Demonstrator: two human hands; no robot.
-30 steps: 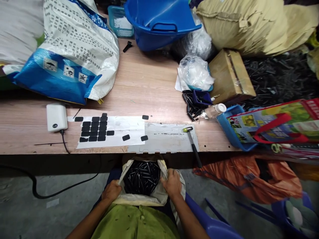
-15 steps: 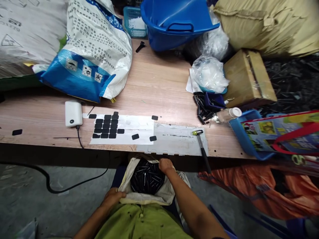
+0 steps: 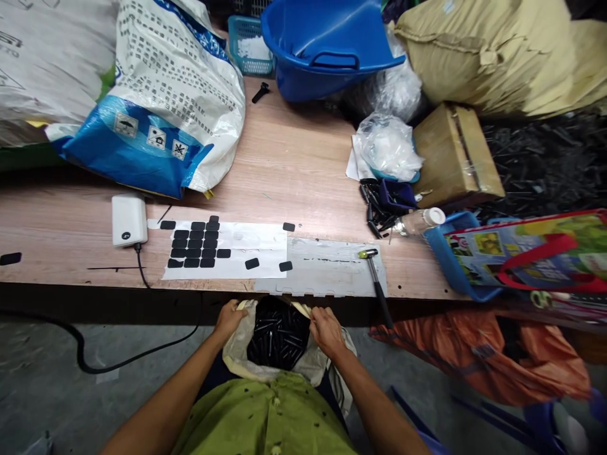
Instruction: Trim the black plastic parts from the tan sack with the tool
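A pale cloth sack (image 3: 241,344) sits open on my lap, just below the table edge. Inside it lies a heap of small black plastic pieces (image 3: 277,335). My left hand (image 3: 230,321) is closed on the sack's rim at the far left. At the far right of the same rim, my right hand (image 3: 325,327) is closed on the cloth. On the table in front, several black rounded pads (image 3: 195,244) lie in rows on a white sheet (image 3: 251,240), with a few loose around it. A small hammer (image 3: 375,278) rests on a grey plate (image 3: 327,268), its handle past the edge.
A white power bank (image 3: 129,220) with a cable lies left of the sheet. Behind it stands a white and blue bag (image 3: 175,107). A blue tub (image 3: 332,50), cardboard box (image 3: 450,158), clear bottle (image 3: 422,220) and blue bin (image 3: 450,253) occupy the back and right. Orange sacking (image 3: 474,354) hangs right.
My left hand has moved forward along the sack's rim, from the near left to the far left. My right hand has shifted slightly outward. The view has also shifted a little.
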